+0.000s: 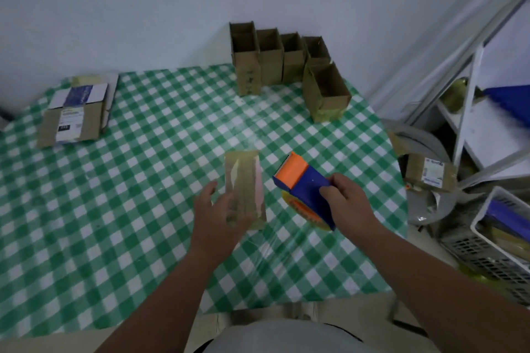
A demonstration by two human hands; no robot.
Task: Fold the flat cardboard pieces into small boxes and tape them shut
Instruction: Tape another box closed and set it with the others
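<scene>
A small brown cardboard box (243,178) lies on the green checked tablecloth (143,209) in the middle of the table, with tape along its top. My left hand (218,215) rests on its near left end with fingers spread and fairly straight. To the right, my right hand (344,198) grips the blue and orange tape dispenser (304,183), held just beside the box with its orange end pointing away from me.
Several folded open-topped boxes (286,60) stand in a row at the table's far edge. A stack of flat cardboard pieces (77,112) lies at the far left. Beyond the right edge are a white shelf (470,112), a plastic basket (504,241) and another cardboard piece (430,172).
</scene>
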